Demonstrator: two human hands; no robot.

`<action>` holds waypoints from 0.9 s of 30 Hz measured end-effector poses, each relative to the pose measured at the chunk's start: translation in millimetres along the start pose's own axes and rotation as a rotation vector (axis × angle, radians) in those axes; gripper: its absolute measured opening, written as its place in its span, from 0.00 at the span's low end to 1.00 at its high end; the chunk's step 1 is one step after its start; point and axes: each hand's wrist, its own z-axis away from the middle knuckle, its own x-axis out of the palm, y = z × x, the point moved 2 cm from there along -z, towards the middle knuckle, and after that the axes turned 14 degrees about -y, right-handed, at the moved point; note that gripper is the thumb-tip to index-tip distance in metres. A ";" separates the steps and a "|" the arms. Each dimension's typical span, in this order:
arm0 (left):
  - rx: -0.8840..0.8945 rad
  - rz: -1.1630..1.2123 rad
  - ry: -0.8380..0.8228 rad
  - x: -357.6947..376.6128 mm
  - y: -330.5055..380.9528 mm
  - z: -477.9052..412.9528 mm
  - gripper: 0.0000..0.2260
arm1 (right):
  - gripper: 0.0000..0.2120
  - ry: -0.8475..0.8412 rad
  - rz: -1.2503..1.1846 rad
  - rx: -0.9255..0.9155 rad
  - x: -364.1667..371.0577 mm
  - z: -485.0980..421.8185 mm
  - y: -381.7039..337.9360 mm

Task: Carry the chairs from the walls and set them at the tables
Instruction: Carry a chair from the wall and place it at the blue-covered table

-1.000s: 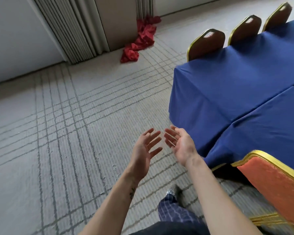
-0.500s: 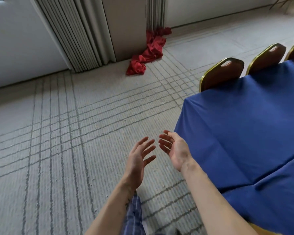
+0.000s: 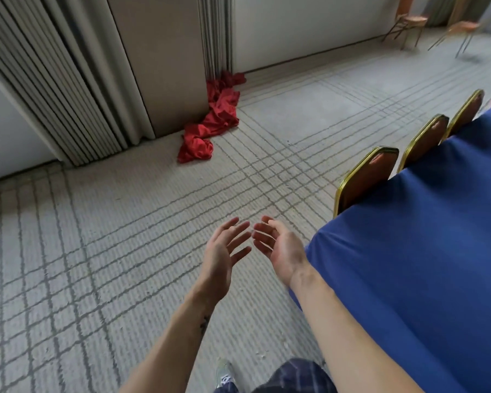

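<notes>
The head view looks forward and down over carpet (image 3: 125, 251).

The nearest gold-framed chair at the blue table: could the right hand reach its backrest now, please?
Probably yes, with a forward stretch: the right hand is open and empty, and nothing stands between it and the nearest chair.

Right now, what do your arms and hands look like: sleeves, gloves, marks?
The left hand and right hand are bare: no gloves, rings or watch visible. No sleeves on either forearm. A small dark tattoo marks the left forearm near the wrist.
</notes>
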 end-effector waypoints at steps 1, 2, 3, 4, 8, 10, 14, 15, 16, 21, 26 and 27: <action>-0.004 0.005 -0.012 -3.0 10.8 -14.6 0.14 | 0.13 0.004 -0.009 -0.005 6.4 -12.5 -5.0; -0.012 0.000 -0.029 -8.0 18.1 -34.8 0.14 | 0.13 0.010 -0.009 -0.013 10.1 -29.5 -11.6; -0.013 -0.001 -0.045 -11.3 24.5 -54.0 0.14 | 0.13 0.007 -0.026 -0.022 14.6 -45.3 -17.8; -0.018 -0.008 -0.046 -14.4 28.9 -67.3 0.14 | 0.13 0.013 -0.023 -0.025 15.3 -57.5 -22.4; -0.043 0.006 -0.073 -21.1 51.3 -149.8 0.13 | 0.12 0.038 -0.066 -0.044 9.5 -131.2 -52.9; -0.059 0.002 -0.072 -23.8 60.4 -197.2 0.13 | 0.12 0.059 -0.072 -0.046 0.4 -174.9 -68.8; -0.072 -0.001 -0.075 -19.0 79.0 -300.3 0.13 | 0.12 0.068 -0.108 -0.066 -18.4 -269.7 -113.3; -0.080 0.006 -0.068 -16.7 84.9 -324.2 0.13 | 0.12 0.063 -0.112 -0.064 -21.3 -291.1 -126.3; -0.091 0.010 -0.062 -13.4 92.3 -349.8 0.13 | 0.12 0.058 -0.121 -0.060 -23.9 -313.7 -141.3; -0.095 0.036 -0.086 7.7 126.5 -464.5 0.15 | 0.12 0.036 -0.087 -0.096 -40.1 -410.2 -213.1; -0.104 0.030 -0.114 24.8 156.2 -572.4 0.15 | 0.12 0.081 -0.098 -0.127 -61.4 -491.9 -280.6; -0.115 0.032 -0.116 28.0 161.4 -595.1 0.15 | 0.12 0.098 -0.110 -0.127 -67.3 -508.2 -291.9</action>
